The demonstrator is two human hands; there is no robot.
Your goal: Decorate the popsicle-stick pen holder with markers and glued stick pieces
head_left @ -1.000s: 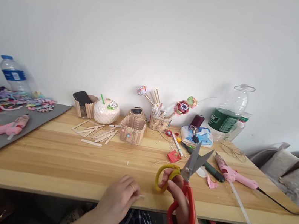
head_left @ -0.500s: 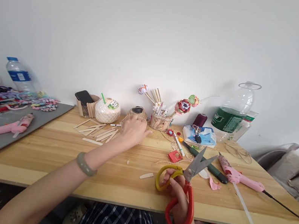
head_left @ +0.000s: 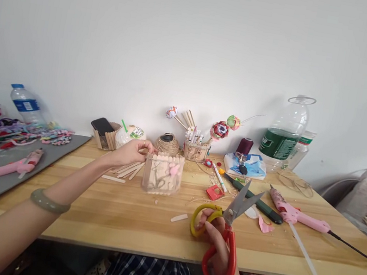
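Clock read from mid-view, 12 at top. Stick box [head_left: 162,174] just off centre, toward 7 o'clock, over or on the desk [head_left: 141,224]; base contact can't be told. Build: pale flat wooden sticks side by side, rounded ends making a scalloped upper edge; see-through margins at the sides, like clear plastic. Near face bears thin bent dark lines and a pink spot [head_left: 174,169] at its own 2 o'clock; finer ornament blurred.

Left hand [head_left: 133,152]: fingers pinched together on the box's corner at its 10 o'clock. Right hand [head_left: 219,247], 5 o'clock: fingers clamped round the handles of scissors [head_left: 228,216], one loop yellow, one red; grey blades spread, tips toward 1 o'clock.

Labels: large bottle [head_left: 279,144], 3 o'clock, green band, white lettering not legible. Smaller bottle [head_left: 27,105], 9 o'clock, blue band with white panel, print too small. Coconut [head_left: 125,137], also 9 o'clock but closer in, green-and-white sticker, words unreadable.
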